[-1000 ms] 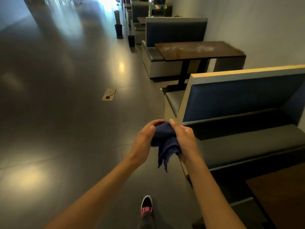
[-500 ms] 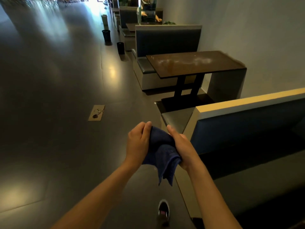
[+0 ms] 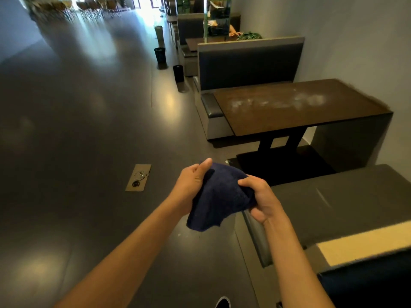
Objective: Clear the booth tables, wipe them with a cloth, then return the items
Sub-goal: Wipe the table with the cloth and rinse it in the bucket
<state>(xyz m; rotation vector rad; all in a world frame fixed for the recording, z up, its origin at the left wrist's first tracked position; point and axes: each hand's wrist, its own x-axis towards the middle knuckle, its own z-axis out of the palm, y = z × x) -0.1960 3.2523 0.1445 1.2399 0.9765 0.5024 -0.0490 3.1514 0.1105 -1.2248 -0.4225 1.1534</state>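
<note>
Item: cloth (image 3: 219, 196), dark blue, bunched. You hold it in the air in front of your body, over the floor (image 3: 89, 130) of the aisle, with a loose corner hanging down.

Left hand (image 3: 191, 185): closed on the cloth's left side, thumb raised along its upper edge.

Right hand (image 3: 261, 200): closed on the cloth's right side, fingers curled over the fold.

Item: table (image 3: 295, 107), brown, nothing standing on it. Pale streaks lie across the middle of its top. It stands ahead of you and to the right, well apart from the cloth, with the corner of a bench seat (image 3: 333, 207) between.

Long axis: the tabletop runs from the aisle edge toward the wall (image 3: 355, 41). The streaks follow the same line.

Nearer hand: the right, since the table lies on that side. The aisle end of the top is the part closest to you.

Judgement: the table looks cleared and ready for wiping. Your coming move likely calls for stepping forward past the seat corner, then carrying the cloth up and rightward onto the near end. From there you can work along the length toward the wall.
</note>
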